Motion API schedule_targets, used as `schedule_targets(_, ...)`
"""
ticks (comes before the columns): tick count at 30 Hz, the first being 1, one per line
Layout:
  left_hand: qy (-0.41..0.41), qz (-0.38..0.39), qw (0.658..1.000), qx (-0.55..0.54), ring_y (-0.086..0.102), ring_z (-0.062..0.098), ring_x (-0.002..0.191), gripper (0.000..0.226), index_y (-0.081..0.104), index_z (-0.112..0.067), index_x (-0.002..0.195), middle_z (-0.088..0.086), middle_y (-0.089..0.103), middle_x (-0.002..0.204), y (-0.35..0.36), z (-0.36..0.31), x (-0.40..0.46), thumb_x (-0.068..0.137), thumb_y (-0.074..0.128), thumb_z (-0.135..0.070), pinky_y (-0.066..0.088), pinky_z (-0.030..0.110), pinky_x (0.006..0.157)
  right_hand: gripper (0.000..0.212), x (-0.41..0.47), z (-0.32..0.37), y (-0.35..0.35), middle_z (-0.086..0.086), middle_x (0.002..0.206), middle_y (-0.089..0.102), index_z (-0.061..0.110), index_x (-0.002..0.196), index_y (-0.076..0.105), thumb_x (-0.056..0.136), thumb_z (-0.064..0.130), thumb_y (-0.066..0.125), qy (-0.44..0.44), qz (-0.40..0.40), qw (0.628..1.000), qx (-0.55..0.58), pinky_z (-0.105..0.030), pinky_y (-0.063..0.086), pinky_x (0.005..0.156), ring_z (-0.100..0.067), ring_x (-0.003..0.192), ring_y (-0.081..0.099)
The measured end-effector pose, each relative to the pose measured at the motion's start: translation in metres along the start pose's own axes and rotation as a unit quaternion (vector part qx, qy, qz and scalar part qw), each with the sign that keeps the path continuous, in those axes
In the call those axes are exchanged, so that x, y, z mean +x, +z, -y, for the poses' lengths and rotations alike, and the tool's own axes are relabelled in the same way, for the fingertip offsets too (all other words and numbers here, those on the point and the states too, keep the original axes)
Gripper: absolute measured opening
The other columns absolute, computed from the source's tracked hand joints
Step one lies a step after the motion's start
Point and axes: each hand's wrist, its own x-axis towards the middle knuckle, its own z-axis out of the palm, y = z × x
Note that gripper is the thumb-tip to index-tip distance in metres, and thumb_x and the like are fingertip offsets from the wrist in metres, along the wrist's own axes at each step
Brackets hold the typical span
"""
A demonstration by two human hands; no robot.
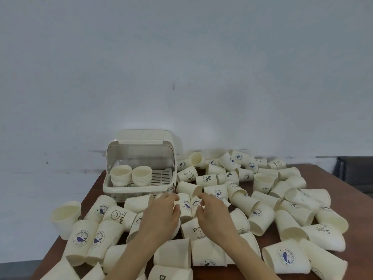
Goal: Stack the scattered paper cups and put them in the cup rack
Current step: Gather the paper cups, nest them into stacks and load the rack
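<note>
Several cream paper cups, some printed with a whale logo, lie scattered on a brown table (333, 179). The cup rack (139, 189), a cream box with its clear lid raised, stands at the back left. It holds two cup stacks (120, 175) (141, 174) on its left side. My left hand (161, 215) curls its fingers and thumb round a whale-logo cup (186, 206) in front of the rack. My right hand (214, 215) grips the neighbouring cup (195, 203) right beside it. Both cups lie among others on the table.
Cups crowd the table from the near edge to the wall, densest on the right (282, 199). An upright cup (65, 216) stands at the left table edge. The grille floor (161, 175) of the rack's right half is bare. A pale wall rises behind.
</note>
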Motion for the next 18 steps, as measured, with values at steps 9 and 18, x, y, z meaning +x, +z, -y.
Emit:
schedule_targets(9,0.024,0.000,1.000,-0.004,0.053,0.008,0.094,0.027,0.056,-0.029,0.121,-0.012,0.057,0.110,0.008,-0.015,0.004,0.098,0.041,-0.031,0.041,0.024,0.083,0.036,0.000,-0.008,-0.005,-0.001,0.105,0.058,0.021,0.129,0.048,0.094,0.018,0.042,0.017,0.003,1.000,0.003,-0.033,0.045,0.084,-0.018,0.100,0.054)
schedule_targets(18,0.035,0.024,0.999,0.008,0.056,0.013,0.100,0.029,0.054,-0.025,0.123,-0.008,0.059,0.109,0.021,-0.036,0.035,0.097,0.042,-0.029,0.048,0.033,0.085,0.040,0.012,-0.022,-0.016,0.000,0.117,0.058,0.018,0.134,0.049,0.095,0.019,0.043,0.035,-0.008,0.999,0.008,-0.031,0.043,0.090,-0.018,0.109,0.054)
